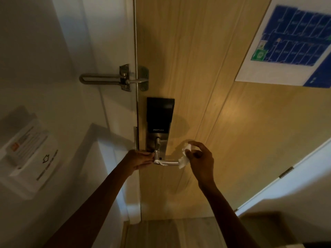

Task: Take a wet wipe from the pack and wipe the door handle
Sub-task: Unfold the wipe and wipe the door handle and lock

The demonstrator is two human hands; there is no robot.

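Door handle (170, 163): brushed silver metal lever, lying level, pointing right from the foot of the lock plate (157, 138) on the wooden door.
Handle bend: pale streak across it near the plate, wipe or glare impossible to tell; touched from the left by the straight fingers of the left hand (141, 159).
Wet wipe (184, 158): white, crumpled into a loose wad, lower folds hanging down.
Wipe hold: pinched between thumb and fingers of the right hand (201, 156).
Wipe place: against the free end of the door handle, covering its tip.
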